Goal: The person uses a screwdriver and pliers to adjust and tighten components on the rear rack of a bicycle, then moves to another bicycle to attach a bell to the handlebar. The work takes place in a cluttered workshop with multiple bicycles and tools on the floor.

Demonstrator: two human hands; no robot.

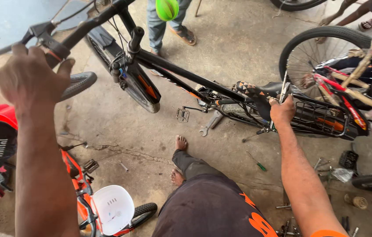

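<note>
The left hand (30, 77) is clenched around the handlebar grip (56, 52) of the black bicycle (186, 74), holding it upright. The right hand (282, 109) grasps a slim metal tool (285, 87) by the saddle (256, 90), steadying the rear; a spanner (210, 123) lies on the floor (238, 44) below.

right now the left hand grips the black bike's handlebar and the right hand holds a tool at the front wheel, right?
Not quite. In the head view the right hand holds the tool by the saddle at the rear, not the front wheel. The left hand does grip the handlebar.
</note>
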